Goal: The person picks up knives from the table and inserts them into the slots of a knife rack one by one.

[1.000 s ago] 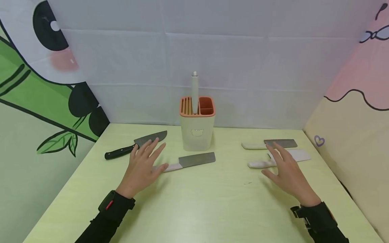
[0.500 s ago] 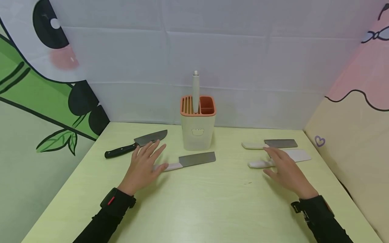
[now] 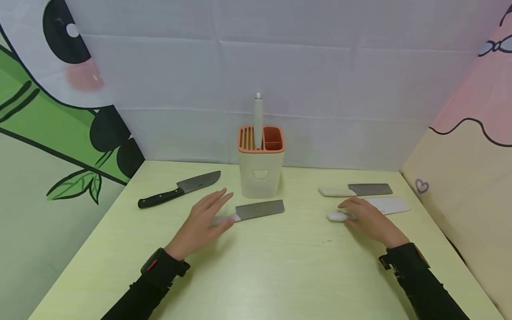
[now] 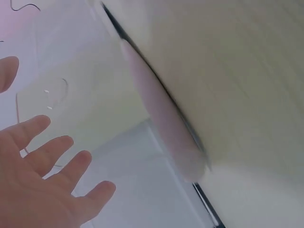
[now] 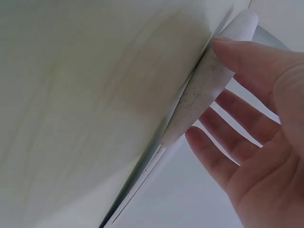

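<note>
The right hand (image 3: 366, 218) has thumb and fingers straddling the handle (image 5: 202, 90) of a white knife (image 3: 389, 205) pointing rightward, though whether they grip I can't tell.

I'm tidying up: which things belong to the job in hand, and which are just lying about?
Likely in the job:
white-bladed knife, at the right hand
centre knife, nearest the left hand

Untouched, perhaps lying about:
black-handled knife
back-right knife
slotted holder

Knives (image 3: 388, 205) flank the holder (image 3: 262, 180), a handle (image 3: 258, 120) seemingly slotted.
</note>
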